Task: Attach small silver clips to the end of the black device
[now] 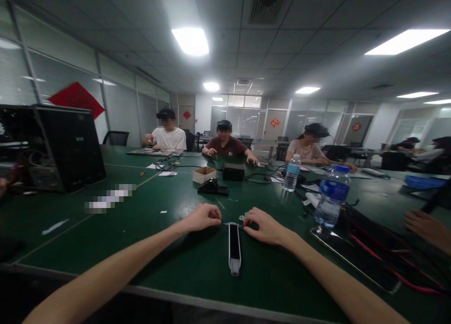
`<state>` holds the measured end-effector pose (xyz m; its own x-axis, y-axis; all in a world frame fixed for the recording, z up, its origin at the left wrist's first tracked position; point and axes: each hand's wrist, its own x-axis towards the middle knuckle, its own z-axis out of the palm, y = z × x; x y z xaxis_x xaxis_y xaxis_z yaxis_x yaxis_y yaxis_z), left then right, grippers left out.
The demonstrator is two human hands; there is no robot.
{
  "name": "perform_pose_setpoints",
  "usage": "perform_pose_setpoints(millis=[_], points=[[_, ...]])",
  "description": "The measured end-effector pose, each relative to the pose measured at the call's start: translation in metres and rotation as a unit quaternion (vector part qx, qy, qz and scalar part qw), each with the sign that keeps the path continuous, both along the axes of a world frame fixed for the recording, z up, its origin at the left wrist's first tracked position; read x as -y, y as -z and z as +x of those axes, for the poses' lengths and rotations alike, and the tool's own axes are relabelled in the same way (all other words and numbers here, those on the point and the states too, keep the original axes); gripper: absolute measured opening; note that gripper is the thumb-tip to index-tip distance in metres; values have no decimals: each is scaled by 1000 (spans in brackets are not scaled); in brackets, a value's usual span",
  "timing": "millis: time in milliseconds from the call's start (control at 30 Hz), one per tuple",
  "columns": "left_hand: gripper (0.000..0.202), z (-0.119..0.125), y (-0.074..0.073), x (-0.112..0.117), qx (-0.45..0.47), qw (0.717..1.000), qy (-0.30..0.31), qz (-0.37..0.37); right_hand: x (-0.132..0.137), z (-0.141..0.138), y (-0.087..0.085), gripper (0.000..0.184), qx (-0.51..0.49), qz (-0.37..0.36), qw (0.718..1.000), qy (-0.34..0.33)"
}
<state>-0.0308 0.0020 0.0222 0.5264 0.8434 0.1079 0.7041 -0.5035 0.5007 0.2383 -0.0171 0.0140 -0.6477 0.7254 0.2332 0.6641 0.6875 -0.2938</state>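
A long, narrow device (234, 249) with a dark face and a pale rim lies on the green table (190, 263), pointing towards me. Just left of its far end is my left hand (203, 218), its fingers curled in and thumb and fingertips pinched. My right hand (262, 226) sits on the other side of that end, also curled with the fingertips close to the device. Whatever small thing either pinch holds is too small to make out. Partly behind my right fingers lies a small pale, notched piece (242, 217).
Beyond my hands are a black holder (213, 188), an open cardboard box (204, 175) and a black box (233, 172). Two water bottles (333, 197) and a dark glossy panel (355, 258) are at right. A computer case (70, 148) stands left. Another person's hand (426, 227) shows at right.
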Motion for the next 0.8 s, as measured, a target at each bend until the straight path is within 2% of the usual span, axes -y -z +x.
perform_pose_setpoints(millis=[200, 400, 667, 800], points=[[19, 4, 2, 3, 16, 999, 39, -6, 5, -6, -2, 19, 4, -8, 1000, 0], [22, 4, 1, 5, 23, 999, 42, -26, 2, -4, 1, 18, 0, -8, 1000, 0], [19, 8, 3, 6, 26, 999, 35, 13, 5, -6, -2, 19, -6, -18, 1000, 3], [20, 13, 6, 10, 27, 999, 30, 14, 1, -5, 3, 18, -6, 0, 1000, -6]])
